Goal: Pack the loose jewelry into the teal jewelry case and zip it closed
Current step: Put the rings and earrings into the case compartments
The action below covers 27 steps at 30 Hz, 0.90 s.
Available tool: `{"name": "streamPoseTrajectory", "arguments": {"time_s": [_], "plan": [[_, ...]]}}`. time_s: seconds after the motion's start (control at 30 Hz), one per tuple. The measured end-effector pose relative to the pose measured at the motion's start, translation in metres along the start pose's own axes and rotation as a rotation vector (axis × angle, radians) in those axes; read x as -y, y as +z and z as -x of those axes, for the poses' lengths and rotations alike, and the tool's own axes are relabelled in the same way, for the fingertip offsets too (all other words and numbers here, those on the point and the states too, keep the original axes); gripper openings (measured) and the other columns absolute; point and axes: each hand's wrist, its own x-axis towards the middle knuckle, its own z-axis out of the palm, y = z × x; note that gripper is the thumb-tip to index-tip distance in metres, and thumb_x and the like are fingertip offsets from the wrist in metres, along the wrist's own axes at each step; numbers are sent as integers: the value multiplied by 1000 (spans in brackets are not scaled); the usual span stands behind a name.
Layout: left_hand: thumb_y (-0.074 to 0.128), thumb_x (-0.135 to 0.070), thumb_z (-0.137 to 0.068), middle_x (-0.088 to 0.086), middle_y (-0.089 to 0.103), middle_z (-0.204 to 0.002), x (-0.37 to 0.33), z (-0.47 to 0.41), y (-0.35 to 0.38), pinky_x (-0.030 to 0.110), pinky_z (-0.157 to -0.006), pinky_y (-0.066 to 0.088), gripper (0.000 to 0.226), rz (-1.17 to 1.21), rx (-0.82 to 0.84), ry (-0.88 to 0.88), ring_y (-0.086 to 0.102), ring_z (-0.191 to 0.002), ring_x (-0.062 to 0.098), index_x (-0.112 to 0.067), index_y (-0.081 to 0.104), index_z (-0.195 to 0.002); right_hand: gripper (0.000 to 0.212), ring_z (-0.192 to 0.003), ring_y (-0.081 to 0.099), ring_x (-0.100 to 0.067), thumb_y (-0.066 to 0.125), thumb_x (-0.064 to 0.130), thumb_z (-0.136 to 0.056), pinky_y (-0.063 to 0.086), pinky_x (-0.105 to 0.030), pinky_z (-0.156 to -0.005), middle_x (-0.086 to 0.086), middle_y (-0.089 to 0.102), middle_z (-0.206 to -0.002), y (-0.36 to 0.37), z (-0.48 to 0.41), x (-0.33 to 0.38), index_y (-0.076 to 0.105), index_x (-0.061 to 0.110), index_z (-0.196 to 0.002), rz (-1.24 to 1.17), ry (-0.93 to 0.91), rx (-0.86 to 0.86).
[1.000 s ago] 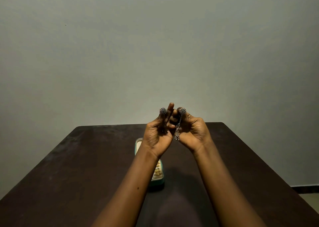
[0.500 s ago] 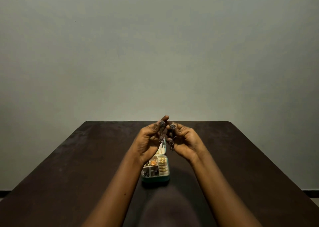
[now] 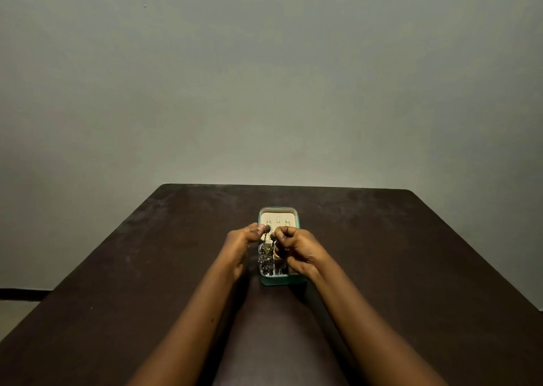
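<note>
Two earrings (image 3: 266, 230) pinched in fingers (image 3: 255, 228) (one per hand) over open teal case (image 3: 279, 281).

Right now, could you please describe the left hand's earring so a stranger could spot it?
On the dark table lies an open teal jewelry case, both hands over it. The left hand pinches a dark drop earring, seen against the cream lid. Its twin, in the right hand, sits lower and further right.
</note>
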Motion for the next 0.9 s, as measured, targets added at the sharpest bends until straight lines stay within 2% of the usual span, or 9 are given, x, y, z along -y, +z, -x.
{"name": "streamPoseTrajectory", "arguments": {"time_s": [0.1, 0.2, 0.33, 0.4, 0.47, 0.57, 0.7, 0.8, 0.9], "plan": [[56, -4, -88, 2, 69, -81, 7, -8, -6, 27, -67, 46, 13, -82, -84, -27, 63, -74, 16, -10, 66, -93, 33, -53, 55, -7, 38, -18, -88, 48, -14, -49, -6, 55, -67, 1, -7, -6, 54, 4, -69, 89, -26, -8], [62, -2, -84, 11, 62, -110, 8, -14, -9, 33, -81, 45, 29, -109, -185, -14, 60, -102, 25, 3, 62, -112, 29, -58, 57, -8, 44, -15, -89, 48, -12, -49, -8, 55, -71, 1, -10, -11, 55, 4, -70, 239, -60, -38], [61, 1, -85, 9, 61, -83, 11, -12, -7, 28, -64, 42, 4, -163, -146, -29, 55, -76, 19, 0, 63, -81, 29, -67, 55, -8, 50, -13, -86, 47, -16, -61, -8, 59, -79, -2, -7, -19, 56, 7, -67, 454, -117, -67], [60, 4, -84, 5, 59, -74, 13, -15, -7, 25, -61, 42, 18, -183, -166, -25, 53, -69, 15, -2, 59, -68, 28, -78, 56, -13, 52, -12, -86, 46, -20, -69, -10, 60, -89, -4, -5, -23, 57, 8, -67, 497, -141, -85], [60, 4, -85, 0, 60, -91, 14, -15, -6, 28, -70, 46, 6, -200, -194, -28, 57, -81, 16, 7, 64, -82, 27, -83, 56, -16, 54, -12, -85, 47, -21, -67, -10, 61, -91, -5, -4, -26, 59, 8, -67, 535, -167, -102], [63, 2, -84, 8, 54, -130, 16, -18, -8, 32, -84, 46, 35, -199, -211, -34, 58, -111, 26, 16, 57, -115, 14, -70, 54, -6, 57, -12, -83, 46, -8, -59, -3, 61, -79, -6, -4, -28, 67, -1, -78, 678, -218, -123], [60, 6, -85, 14, 43, -144, 18, -18, -9, 33, -88, 43, 34, -243, -209, -11, 51, -121, 31, 16, 56, -117, 13, -64, 49, -1, 65, -9, -77, 36, 2, -48, -5, 60, -81, -8, -5, -30, 71, -8, -89, 915, -303, -214], [60, 6, -84, 13, 46, -139, 22, -21, -10, 31, -87, 40, 26, -323, -241, 7, 51, -115, 25, 18, 61, -108, 15, -73, 54, -10, 67, -10, -74, 37, 1, -48, -10, 63, -88, -9, -6, -33, 72, -7, -88, 928, -316, -282], [68, 0, -80, 6, 56, -106, 24, -24, -15, 30, -89, 38, 8, -445, -276, -12, 52, -107, 25, 7, 66, -84, 15, -87, 55, -14, 69, -11, -72, 44, -15, -67, -3, 60, -85, -11, -7, -34, 72, -5, -85, 869, -326, -360]]}}
